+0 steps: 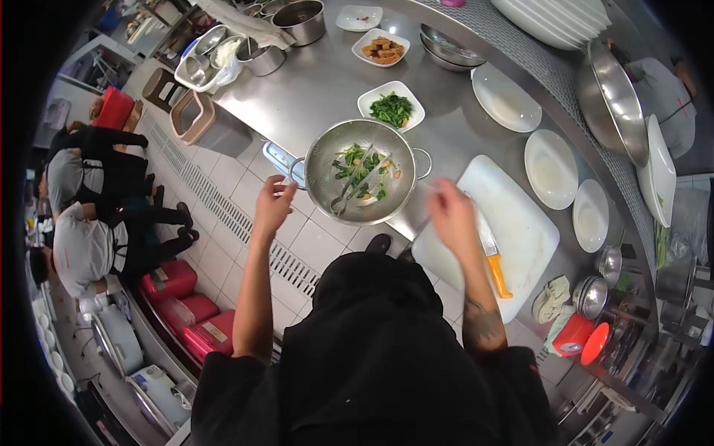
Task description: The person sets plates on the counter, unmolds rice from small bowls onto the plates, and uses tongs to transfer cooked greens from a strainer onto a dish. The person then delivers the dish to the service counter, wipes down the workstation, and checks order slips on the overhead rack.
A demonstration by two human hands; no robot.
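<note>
A metal colander point(320, 149) with two loop handles sits at the table's edge in front of me. Cooked leafy greens point(349, 167) lie inside it, and metal tongs point(364, 178) rest across them. My left hand point(274, 207) is beside the colander's left handle, its fingers bent and apart; whether the fingertips touch the handle is unclear. To the right, between the colander and a white cutting board point(513, 223), hovers my right hand point(451, 212), blurred by motion. A knife with an orange handle point(498, 276) lies on the board, partly behind my right forearm.
Behind the colander stand a dish of greens point(390, 108) and a dish of brown pieces point(381, 50). Several white oval bowls point(550, 169) line the right side. A grey bin point(216, 126) stands left of the table. Two people point(85, 241) are at the far left.
</note>
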